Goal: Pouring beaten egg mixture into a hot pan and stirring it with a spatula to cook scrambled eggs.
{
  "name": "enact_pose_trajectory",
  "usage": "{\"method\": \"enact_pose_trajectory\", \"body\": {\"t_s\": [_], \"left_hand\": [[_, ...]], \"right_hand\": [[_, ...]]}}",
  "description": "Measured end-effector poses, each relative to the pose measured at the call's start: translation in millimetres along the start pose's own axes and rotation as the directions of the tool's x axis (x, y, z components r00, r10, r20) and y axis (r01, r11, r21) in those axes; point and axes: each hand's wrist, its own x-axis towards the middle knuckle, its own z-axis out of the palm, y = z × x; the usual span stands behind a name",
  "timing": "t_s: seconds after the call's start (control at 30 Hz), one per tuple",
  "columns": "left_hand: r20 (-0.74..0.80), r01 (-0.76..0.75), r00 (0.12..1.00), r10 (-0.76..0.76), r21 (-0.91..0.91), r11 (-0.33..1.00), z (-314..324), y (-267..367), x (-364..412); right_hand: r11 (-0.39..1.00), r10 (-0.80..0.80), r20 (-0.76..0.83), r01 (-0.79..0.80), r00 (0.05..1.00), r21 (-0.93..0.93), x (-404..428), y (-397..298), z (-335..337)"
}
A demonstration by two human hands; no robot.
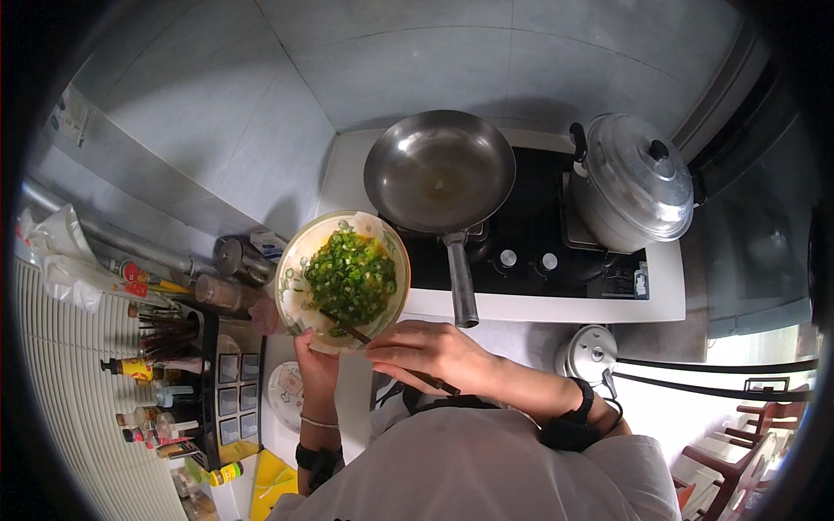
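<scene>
My left hand [317, 357] grips the near edge of a ceramic bowl [291, 296] with a floral pattern, raised left of the stove. Inside it lies a heap of chopped green onions [352, 277], with some yellow liquid, perhaps beaten egg, showing at the far side. Dark chopsticks [355, 335] are held in my right hand [427, 355], their tips down in the bowl by the onions. Beyond the bowl, a steel wok [417, 189] rests over the left burner, its handle [462, 286] pointing towards me. A small pool of oil or similar liquid shines in the wok's bottom.
A lidded aluminium pot [635, 176] stands on the right burner of the black glass stove [541, 215]. At left are a black seasoning rack [212, 391], several bottles and a plate [285, 391]. A white lidded pot [593, 348] sits lower right, and wooden chairs [723, 462] stand beyond.
</scene>
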Motion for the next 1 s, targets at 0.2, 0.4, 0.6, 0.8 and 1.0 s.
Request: {"method": "enact_pose_trajectory", "body": {"t_s": [0.2, 0.4, 0.6, 0.8, 1.0], "left_hand": [[-0.019, 0.006, 1.000, -0.006, 0.010, 1.000, 0.2, -0.6, 0.4], [-0.014, 0.021, 1.000, -0.021, 0.025, 0.999, -4.6, -2.6, 1.4], [0.003, 0.022, 1.000, -0.023, 0.022, 1.000, -2.7, -2.9, 1.6], [0.013, 0.022, 1.000, -0.022, 0.016, 1.000, -2.1, -2.9, 2.2], [0.024, 0.025, 0.999, -0.027, 0.044, 0.999, -1.7, -2.9, 3.3]], "right_hand": [[1.000, 0.016, 0.013, -0.016, 1.000, 0.000, -1.6, 0.4, -0.1], [1.000, 0.012, 0.003, -0.012, 1.000, -0.003, -1.5, 0.0, -1.1], [1.000, 0.012, 0.002, -0.012, 1.000, -0.003, -1.6, 0.1, -2.0], [0.999, 0.030, -0.003, -0.030, 1.000, 0.014, -0.1, -3.1, -4.1], [1.000, 0.020, -0.001, -0.020, 1.000, -0.017, -2.1, 0.5, -2.5]]}}
